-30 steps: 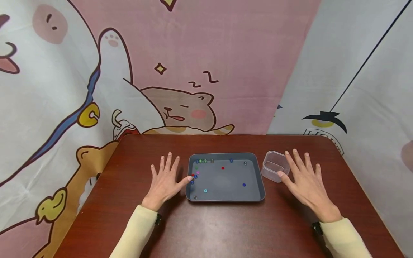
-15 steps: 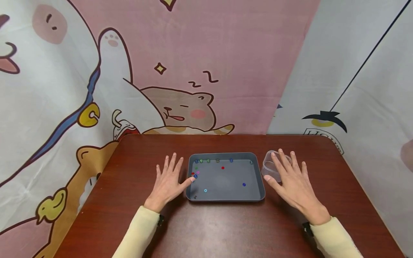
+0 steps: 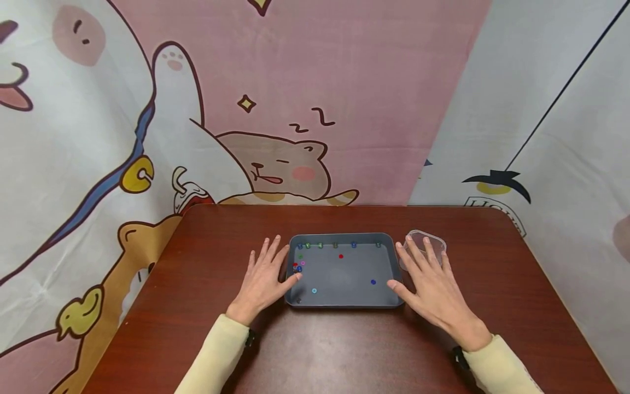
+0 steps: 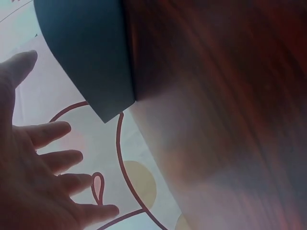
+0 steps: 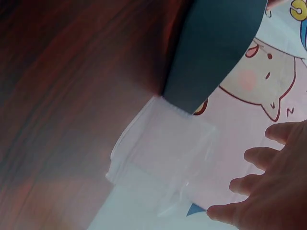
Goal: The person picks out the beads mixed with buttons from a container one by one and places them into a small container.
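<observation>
A shallow grey tray lies on the table with several small coloured beads in it. Some line its back wall, such as a blue bead; others cluster at the left end. My left hand is spread, its thumb over the tray's left side. With fingers spread too, my right hand hovers about the tray's right edge, partly covering a clear plastic box. In the right wrist view that box stands beside the tray, apart from my fingers. Neither hand holds anything.
The brown wooden table reaches back to a wall hung with a cartoon-printed cloth. Single beads lie loose on the tray floor, among them a red bead and a dark blue bead.
My right hand has moved left, from beside the box to the tray's right edge. My left hand has shifted slightly right. Some beads along the back wall have rolled right.
</observation>
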The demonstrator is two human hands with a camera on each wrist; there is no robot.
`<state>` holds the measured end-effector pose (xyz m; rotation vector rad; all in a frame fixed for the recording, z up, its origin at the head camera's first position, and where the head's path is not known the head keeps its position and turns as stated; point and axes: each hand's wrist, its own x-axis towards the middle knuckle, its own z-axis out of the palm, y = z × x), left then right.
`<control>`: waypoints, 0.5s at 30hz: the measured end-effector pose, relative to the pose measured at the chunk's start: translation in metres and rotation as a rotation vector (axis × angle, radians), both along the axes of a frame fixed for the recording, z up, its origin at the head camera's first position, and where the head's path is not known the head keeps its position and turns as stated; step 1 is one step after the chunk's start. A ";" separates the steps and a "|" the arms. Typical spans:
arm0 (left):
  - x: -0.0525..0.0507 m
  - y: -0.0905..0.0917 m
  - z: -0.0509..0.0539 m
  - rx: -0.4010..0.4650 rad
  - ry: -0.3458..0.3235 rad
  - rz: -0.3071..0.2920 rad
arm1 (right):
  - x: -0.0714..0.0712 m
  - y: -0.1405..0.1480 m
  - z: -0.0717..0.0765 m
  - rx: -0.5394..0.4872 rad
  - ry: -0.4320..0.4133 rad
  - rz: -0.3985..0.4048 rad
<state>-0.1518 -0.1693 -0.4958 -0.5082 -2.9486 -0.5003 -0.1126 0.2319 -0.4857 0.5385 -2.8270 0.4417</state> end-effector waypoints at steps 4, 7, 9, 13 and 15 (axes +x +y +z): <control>0.001 0.000 0.000 0.000 -0.005 -0.028 | 0.001 -0.010 0.001 0.015 0.002 0.029; 0.002 -0.001 0.001 0.002 -0.019 -0.047 | 0.001 -0.019 0.003 0.009 0.000 0.052; 0.004 -0.002 0.001 0.002 -0.043 -0.053 | 0.000 -0.025 0.006 0.004 -0.008 0.068; 0.008 -0.004 0.000 0.002 -0.118 -0.060 | -0.004 -0.037 0.011 -0.003 -0.020 0.112; 0.009 -0.005 -0.002 0.001 -0.149 -0.067 | -0.006 -0.044 0.015 0.006 -0.023 0.139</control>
